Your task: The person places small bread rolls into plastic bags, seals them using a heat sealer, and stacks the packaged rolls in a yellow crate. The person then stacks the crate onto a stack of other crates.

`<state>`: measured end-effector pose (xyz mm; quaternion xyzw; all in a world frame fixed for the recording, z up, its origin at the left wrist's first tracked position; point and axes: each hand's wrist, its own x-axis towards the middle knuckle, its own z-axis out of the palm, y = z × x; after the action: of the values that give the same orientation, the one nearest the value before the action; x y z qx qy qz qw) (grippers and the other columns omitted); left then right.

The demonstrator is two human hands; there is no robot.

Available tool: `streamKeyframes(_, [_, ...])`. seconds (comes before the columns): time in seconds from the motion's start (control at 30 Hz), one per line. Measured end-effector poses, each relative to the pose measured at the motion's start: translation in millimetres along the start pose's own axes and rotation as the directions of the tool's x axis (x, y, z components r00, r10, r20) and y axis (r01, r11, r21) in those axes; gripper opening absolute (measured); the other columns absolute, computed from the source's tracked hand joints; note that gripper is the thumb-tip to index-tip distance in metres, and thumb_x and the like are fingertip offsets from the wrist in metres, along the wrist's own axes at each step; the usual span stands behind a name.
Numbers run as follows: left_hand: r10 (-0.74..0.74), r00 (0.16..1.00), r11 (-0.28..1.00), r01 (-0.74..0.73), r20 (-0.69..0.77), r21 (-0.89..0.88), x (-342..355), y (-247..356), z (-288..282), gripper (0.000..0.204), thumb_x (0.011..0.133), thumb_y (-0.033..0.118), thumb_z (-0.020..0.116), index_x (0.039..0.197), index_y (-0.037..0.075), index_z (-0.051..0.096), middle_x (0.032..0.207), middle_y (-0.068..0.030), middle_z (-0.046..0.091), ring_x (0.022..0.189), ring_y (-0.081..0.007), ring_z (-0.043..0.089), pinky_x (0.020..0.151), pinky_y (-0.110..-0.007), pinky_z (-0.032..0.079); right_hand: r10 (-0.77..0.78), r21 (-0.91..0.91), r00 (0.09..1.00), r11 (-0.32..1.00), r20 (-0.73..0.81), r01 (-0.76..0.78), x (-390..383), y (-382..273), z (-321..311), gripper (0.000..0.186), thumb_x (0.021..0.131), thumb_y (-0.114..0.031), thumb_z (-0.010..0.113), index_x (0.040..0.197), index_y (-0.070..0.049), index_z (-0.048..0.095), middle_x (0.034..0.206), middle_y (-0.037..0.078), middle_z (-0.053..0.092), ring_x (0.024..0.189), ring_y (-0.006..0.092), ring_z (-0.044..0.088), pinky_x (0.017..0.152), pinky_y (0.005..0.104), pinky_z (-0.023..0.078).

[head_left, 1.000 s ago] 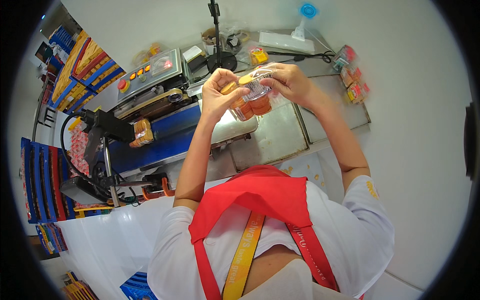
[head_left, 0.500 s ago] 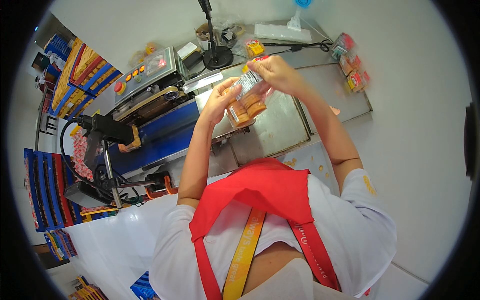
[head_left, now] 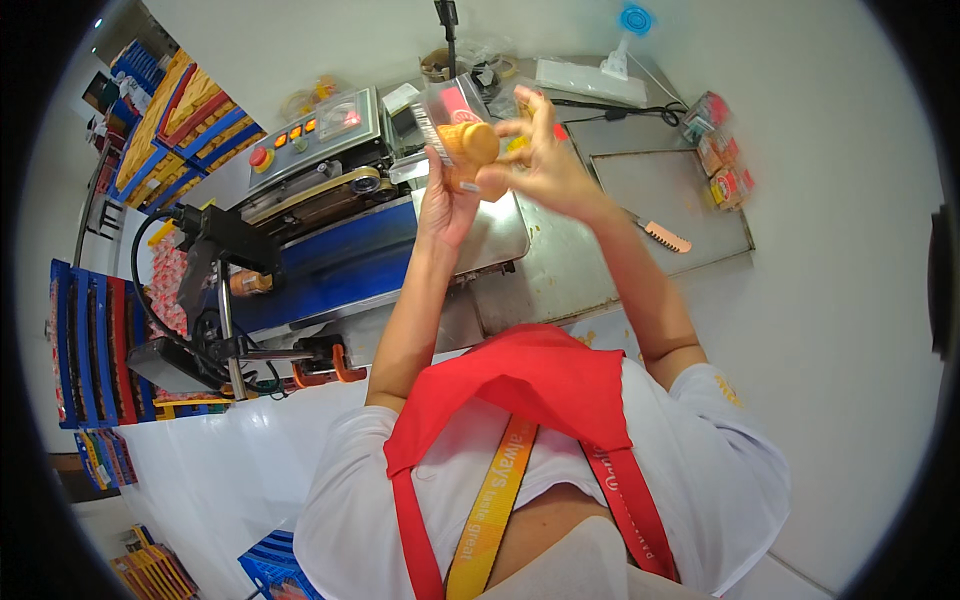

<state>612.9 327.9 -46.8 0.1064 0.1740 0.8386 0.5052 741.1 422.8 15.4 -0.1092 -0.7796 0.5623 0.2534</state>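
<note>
Slip risk for the clear packet [head_left: 455,105]

Head view: your left hand [head_left: 446,208] is closed on its lower part, holding it above the metal plate [head_left: 497,240]. Your right hand [head_left: 545,170] is beside it, fingers apart; whether its thumb touches, I cannot tell. A loosened left grip could drop it; squeezing could crush the golden rounds [head_left: 480,143].

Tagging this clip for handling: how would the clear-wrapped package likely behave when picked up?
The clear-wrapped package may be slippery, given its shiny surface. It could crush if squeezed, since its round, baked-looking pieces show through thin-looking film.
</note>
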Motion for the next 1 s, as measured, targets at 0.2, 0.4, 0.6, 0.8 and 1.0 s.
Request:
streamKeyframes(0.2, [0.343, 0.894, 0.499, -0.434, 0.289, 0.750, 3, 28, -51, 0.052, 0.087, 0.023, 0.064, 0.129, 0.004, 0.039, 0.119, -0.0084, 0.056, 0.105, -0.0156, 0.055, 0.088, -0.029, 0.043, -0.178, 0.077, 0.963, 0.977, -0.201, 0.197, 15, 90, 35, 0.051, 0.082, 0.000, 0.063, 0.117, -0.002, 0.026, 0.109, 0.017, 0.055, 0.100, 0.0247, 0.058, 0.081, 0.0321, 0.051])
streamKeyframes(0.4, [0.475, 0.838, -0.062, -0.271, 0.267, 0.961, -14, 26, -67, 0.045, 0.084, 0.014, 0.067, 0.121, 0.002, 0.044, 0.110, -0.0157, 0.063, 0.087, -0.0146, 0.061, 0.078, -0.028, 0.049, -0.177, -0.130, 0.932, 0.981, -0.317, 0.142, 9, 93, 55, 0.033, 0.084, -0.004, 0.061, 0.112, 0.001, 0.045, 0.105, 0.018, 0.059, 0.105, 0.0295, 0.058, 0.078, 0.0373, 0.051])
streamKeyframes(0.6, [0.659, 0.626, -0.259, -0.333, 0.418, 0.906, -22, 24, -26, 0.018, 0.082, 0.011, 0.068, 0.094, -0.002, 0.065, 0.103, -0.0137, 0.065, 0.072, -0.0143, 0.064, 0.060, -0.026, 0.052, -0.517, -0.694, 0.762, 0.709, -0.390, 0.126, 14, 63, 58, 0.018, 0.085, -0.012, 0.060, 0.096, 0.001, 0.066, 0.097, 0.015, 0.061, 0.085, 0.0305, 0.058, 0.073, 0.0364, 0.048])
streamKeyframes(0.8, [0.620, 0.649, -0.322, -0.303, 0.442, 0.897, -21, 31, -13, 0.011, 0.081, 0.006, 0.067, 0.089, -0.002, 0.067, 0.081, -0.0105, 0.064, 0.068, -0.0149, 0.063, 0.061, -0.027, 0.051, -0.444, -0.625, 0.786, 0.775, -0.430, 0.096, 17, 64, 61, 0.014, 0.084, -0.009, 0.060, 0.092, 0.000, 0.066, 0.086, 0.012, 0.062, 0.077, 0.0278, 0.059, 0.070, 0.0361, 0.047])
streamKeyframes(1.0, [0.636, 0.718, -0.099, -0.288, 0.283, 0.952, -20, 37, -13, 0.014, 0.082, 0.009, 0.068, 0.088, -0.003, 0.069, 0.076, -0.0041, 0.065, 0.066, -0.0065, 0.059, 0.060, -0.021, 0.046, -0.228, -0.321, 0.831, 0.945, -0.507, 0.064, 17, 50, 54, 0.010, 0.083, -0.008, 0.062, 0.087, 0.000, 0.067, 0.079, 0.012, 0.064, 0.070, 0.0254, 0.063, 0.063, 0.0321, 0.049])
